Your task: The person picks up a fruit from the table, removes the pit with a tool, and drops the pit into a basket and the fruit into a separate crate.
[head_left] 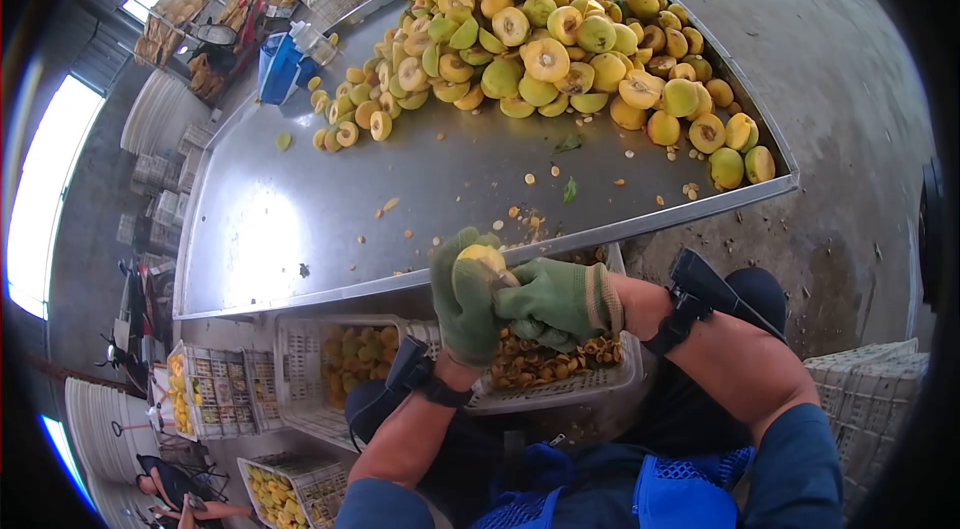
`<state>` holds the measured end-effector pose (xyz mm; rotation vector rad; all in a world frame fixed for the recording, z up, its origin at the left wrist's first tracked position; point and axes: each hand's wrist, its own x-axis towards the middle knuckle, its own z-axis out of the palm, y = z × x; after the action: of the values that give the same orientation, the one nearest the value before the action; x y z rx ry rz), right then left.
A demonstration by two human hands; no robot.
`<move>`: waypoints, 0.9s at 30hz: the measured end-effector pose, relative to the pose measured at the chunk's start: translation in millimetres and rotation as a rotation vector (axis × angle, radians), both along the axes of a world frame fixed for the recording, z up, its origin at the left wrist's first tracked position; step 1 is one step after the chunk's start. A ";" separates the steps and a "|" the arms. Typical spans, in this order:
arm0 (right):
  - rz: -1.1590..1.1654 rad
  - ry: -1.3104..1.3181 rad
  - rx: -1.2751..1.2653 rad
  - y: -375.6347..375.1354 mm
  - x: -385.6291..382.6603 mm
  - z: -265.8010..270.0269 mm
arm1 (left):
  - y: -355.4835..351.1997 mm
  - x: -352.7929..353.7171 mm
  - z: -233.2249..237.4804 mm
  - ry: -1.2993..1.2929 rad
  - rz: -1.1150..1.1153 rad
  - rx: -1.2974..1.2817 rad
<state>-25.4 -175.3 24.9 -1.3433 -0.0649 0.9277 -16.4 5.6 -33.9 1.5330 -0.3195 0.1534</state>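
In the head view, my left hand (462, 314), in a green knit glove, is closed around a yellow peach half (480, 261) just past the near edge of the steel table. My right hand (552, 297), gloved the same way, presses against the fruit from the right with its fingers curled. A small brownish-grey tip shows between fruit and glove; what the right hand grips is mostly hidden. Beneath my hands stands a white crate (560, 401) with orange-brown peach scraps in it.
A large heap of halved peaches (545, 59) covers the far side of the steel table (350, 219). A blue container (282, 69) stands at its left. Crates of fruit (300, 329) (285, 499) stand lower left. A person (180, 489) sits at bottom left.
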 end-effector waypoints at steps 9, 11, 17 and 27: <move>-0.149 -0.738 -0.551 15.0 -17.6 -21.1 | 9.2 6.0 27.0 0.175 -0.270 0.171; -0.162 -0.710 -0.566 15.1 -21.0 -17.7 | 4.1 1.3 27.0 0.110 -0.195 0.253; -0.099 -0.713 -0.363 23.8 -19.0 -49.5 | -6.3 -6.9 16.5 0.191 -0.084 0.013; 0.016 -0.087 -0.041 -2.6 -14.2 -21.6 | -2.1 -2.5 35.5 0.205 -0.266 0.151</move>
<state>-39.6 -177.9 3.3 -1.4231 -0.1241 0.8872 -19.0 3.4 1.5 1.6237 -0.3740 -0.2407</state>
